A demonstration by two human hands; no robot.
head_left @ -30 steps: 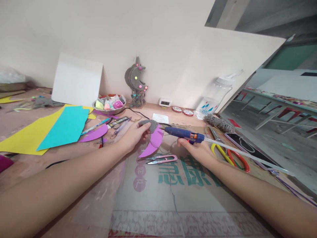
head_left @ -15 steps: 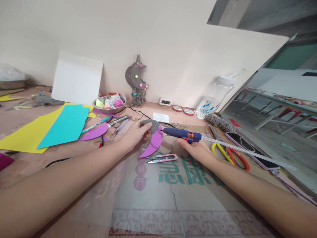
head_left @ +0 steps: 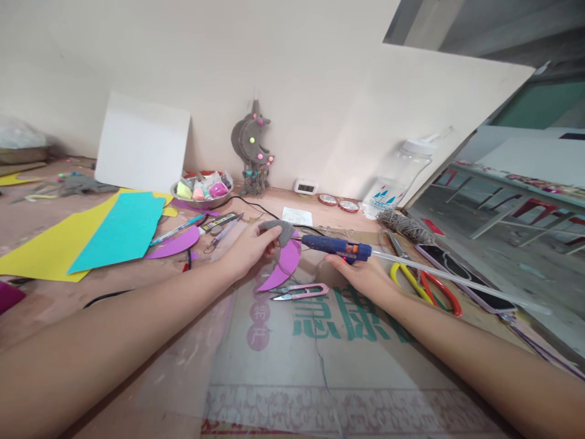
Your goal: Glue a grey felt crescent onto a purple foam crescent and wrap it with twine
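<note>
Worktop (head_left: 137, 286), cardboard-covered. Pink snips (head_left: 299, 291), 6 o'clock of purple crescent (head_left: 286, 263). Left hand (head_left: 247, 247) grip closed on the crescent's twine-wrapped tip. Glue gun (head_left: 336, 246), 3 o'clock, in right hand (head_left: 361, 274) grip, nozzle at crescent. Bowl (head_left: 201, 201), 10 o'clock. Moon ornament (head_left: 253, 146), 12 o'clock, against wall.

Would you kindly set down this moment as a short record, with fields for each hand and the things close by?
Left hand: pinches the purple crescent at its grey wrapped tip
Right hand: holds the blue glue gun, nozzle at that tip
Glue stick: clear, juts from the gun's rear
Close by: pink snips on the printed cardboard; twine bundle behind the glue stick
</note>
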